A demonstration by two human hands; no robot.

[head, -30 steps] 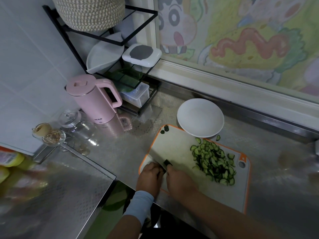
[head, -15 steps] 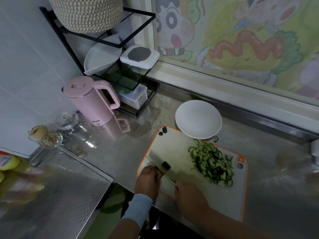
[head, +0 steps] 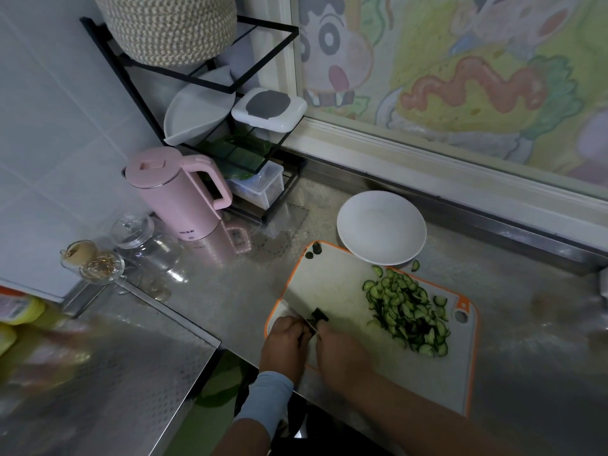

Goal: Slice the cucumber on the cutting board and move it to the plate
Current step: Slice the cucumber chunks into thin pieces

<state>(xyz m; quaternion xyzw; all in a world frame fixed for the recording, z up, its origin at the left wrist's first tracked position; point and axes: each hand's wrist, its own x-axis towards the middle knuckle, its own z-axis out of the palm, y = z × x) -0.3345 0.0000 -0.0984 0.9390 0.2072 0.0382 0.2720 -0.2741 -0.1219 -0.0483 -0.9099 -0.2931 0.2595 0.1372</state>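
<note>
An orange-rimmed cutting board (head: 329,284) lies on the steel counter. A pile of thin cucumber slices (head: 408,311) covers its right half. Behind the board stands a white plate (head: 381,227) with nothing on it. At the board's near left corner my left hand (head: 284,345) curls its fingers at a small dark cucumber end piece (head: 319,314). My right hand (head: 343,352) grips the handle of a knife (head: 296,315), whose blade shows between the two hands. Two dark cucumber bits (head: 312,251) lie at the board's far corner.
One stray slice (head: 415,265) lies on the counter by the plate. A pink kettle (head: 177,192), a glass jar (head: 138,232) and a black rack (head: 210,83) with a clear container (head: 260,189) stand at the back left. A steel ledge (head: 115,373) juts out at the left.
My right hand drew back toward me with the knife half a second ago and has now returned beside my left hand at the cucumber end piece. The slice pile has not moved.
</note>
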